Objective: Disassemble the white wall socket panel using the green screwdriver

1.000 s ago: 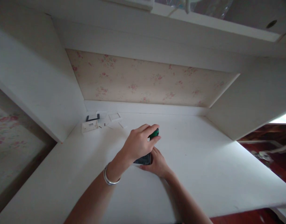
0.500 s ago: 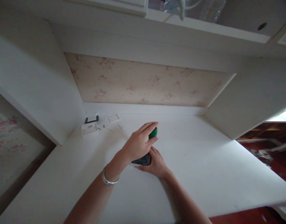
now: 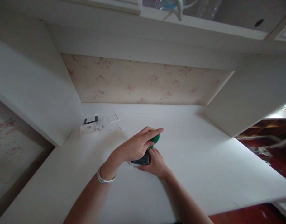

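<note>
My left hand [image 3: 137,146], with a silver bangle at the wrist, is closed around the green handle of a screwdriver [image 3: 155,139]. Its shaft is hidden behind the fingers and the handle leans to the right. Below it, a small dark boxy device [image 3: 143,160] with a pale lower edge lies on the white desktop. My right hand [image 3: 157,164] grips the device's right side, thumb at the near edge and fingers at the far side. Part of the device is covered by my left hand.
At the back left of the desktop [image 3: 192,174] lie a white plastic housing [image 3: 88,128], a black frame [image 3: 91,119], a white frame [image 3: 113,118] and several tiny parts. Side panels rise left and right. An overhead shelf [image 3: 203,26] holds clear plastic things.
My left hand has turned, and the green handle has shifted slightly right and down, leaning more. My right hand and the device stay nearly in place. The view has shifted slightly.
</note>
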The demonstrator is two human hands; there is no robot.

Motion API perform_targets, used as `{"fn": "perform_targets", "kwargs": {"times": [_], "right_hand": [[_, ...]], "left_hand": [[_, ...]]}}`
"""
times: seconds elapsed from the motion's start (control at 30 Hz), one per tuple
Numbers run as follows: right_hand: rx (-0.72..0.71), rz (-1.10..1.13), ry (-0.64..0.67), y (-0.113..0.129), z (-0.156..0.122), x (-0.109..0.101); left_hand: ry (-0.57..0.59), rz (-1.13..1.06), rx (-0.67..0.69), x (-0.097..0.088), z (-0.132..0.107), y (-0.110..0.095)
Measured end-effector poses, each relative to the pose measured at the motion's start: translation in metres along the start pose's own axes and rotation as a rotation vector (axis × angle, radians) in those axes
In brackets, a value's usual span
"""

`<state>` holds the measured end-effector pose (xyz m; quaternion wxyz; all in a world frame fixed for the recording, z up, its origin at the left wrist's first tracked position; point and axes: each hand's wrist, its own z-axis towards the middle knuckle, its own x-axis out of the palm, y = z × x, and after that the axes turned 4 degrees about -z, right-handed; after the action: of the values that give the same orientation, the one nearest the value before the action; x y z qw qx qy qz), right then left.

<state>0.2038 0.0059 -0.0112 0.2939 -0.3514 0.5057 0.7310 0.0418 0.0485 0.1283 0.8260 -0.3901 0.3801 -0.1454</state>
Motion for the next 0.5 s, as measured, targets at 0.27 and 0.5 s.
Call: {"fn": "perform_targets", "kwargs": {"times": [0.27, 0.5], "right_hand": [[0.016, -0.003, 0.038, 0.003, 0.002, -0.003], [0.015, -0.002, 0.034, 0.005, 0.001, -0.004]], "left_hand": [[-0.064, -0.091, -0.021, -0.006, -0.002, 0.012], [-0.107, -0.103, -0.060, -0.005, 0.000, 0.017]]}}
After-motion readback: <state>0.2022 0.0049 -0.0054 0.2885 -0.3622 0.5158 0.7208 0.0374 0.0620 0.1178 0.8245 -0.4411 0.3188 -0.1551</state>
